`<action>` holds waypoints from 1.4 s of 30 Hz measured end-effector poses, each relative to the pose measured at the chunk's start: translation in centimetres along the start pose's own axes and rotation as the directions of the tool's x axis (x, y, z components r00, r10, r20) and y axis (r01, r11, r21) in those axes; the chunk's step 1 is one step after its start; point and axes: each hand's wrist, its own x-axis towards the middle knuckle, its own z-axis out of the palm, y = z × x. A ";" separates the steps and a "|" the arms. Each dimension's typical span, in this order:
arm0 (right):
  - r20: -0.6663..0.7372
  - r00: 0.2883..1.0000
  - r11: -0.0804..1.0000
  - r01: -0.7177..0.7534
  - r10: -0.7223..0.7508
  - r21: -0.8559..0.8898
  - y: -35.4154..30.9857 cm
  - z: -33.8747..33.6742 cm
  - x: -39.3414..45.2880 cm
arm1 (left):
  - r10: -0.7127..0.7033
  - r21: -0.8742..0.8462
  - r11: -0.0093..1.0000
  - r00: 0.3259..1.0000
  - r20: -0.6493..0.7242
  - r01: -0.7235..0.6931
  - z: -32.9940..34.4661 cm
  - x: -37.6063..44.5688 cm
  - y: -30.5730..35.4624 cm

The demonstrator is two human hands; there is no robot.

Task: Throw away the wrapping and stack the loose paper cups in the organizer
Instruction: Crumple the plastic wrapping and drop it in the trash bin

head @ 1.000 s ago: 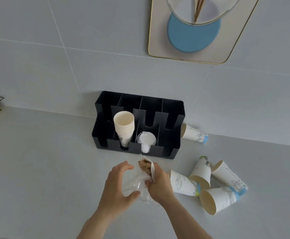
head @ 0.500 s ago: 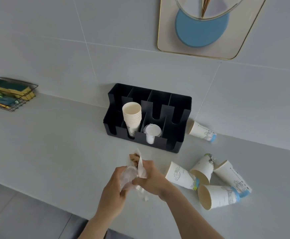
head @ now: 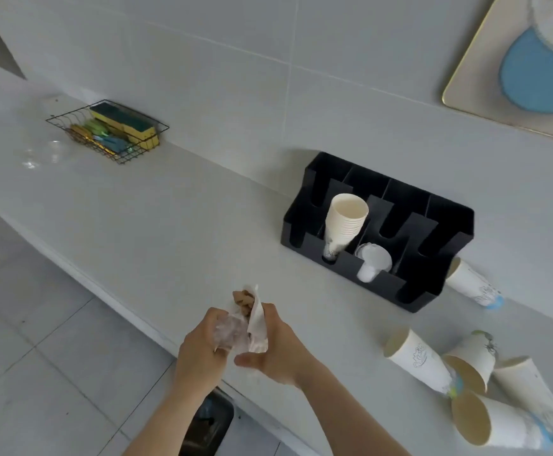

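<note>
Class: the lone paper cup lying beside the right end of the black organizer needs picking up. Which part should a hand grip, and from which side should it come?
Grip the lone cup around its mid-body, coming from above. It lies on its side, its open rim tucked against the organizer and its blue base pointing away, so the curved wall facing up is probably the freest part to pinch.

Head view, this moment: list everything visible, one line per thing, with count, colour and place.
organizer: one, black, on the counter against the wall
stacked cups: one stack, cream, standing in the organizer
lids: a few, white, in the compartment right of the stack
loose cups: five, white with blue print, lying on the counter; four clustered at the right, one beside the organizer
wire basket: one, black, far left, holding sponges
tray: one, cream with gold rim, leaning on the wall
bin: one, dark, on the floor below the counter edge
wrapping: one crumpled bundle, clear and white, in both hands
left hand: gripping the wrapping
right hand: gripping the wrapping
</note>
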 end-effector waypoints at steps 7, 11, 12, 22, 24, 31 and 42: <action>-0.073 0.997 0.999 0.033 -0.033 -0.001 -1.5 11.5 5.6 | -0.142 -0.129 0.983 0.989 -0.048 0.134 -5.8 -0.9 -9.4; -0.053 0.998 0.997 0.040 -0.044 -0.071 -1.4 16.9 7.5 | -0.217 -0.179 0.962 0.975 -0.051 0.205 -7.1 -2.7 -14.5; -0.044 0.998 0.995 0.034 -0.038 -0.090 -1.1 18.0 7.9 | -0.214 -0.177 0.964 0.975 -0.065 0.199 -7.0 -3.1 -15.6; 0.068 0.988 0.958 -0.116 0.139 -0.263 8.7 27.1 10.4 | -0.300 -0.125 0.946 0.954 0.019 0.300 -0.5 -6.4 -27.7; 0.068 0.981 0.942 -0.154 0.182 -0.299 11.3 28.6 10.9 | -0.310 -0.100 0.944 0.949 0.057 0.315 1.5 -6.5 -29.9; 0.065 0.945 0.888 -0.278 0.322 -0.366 19.6 32.1 13.8 | -0.343 -0.006 0.938 0.934 0.103 0.345 8.3 -6.0 -36.6; 0.056 0.936 0.835 -0.281 0.347 -0.472 29.6 35.9 18.4 | -0.350 0.094 0.936 0.922 0.163 0.339 16.7 -4.2 -43.5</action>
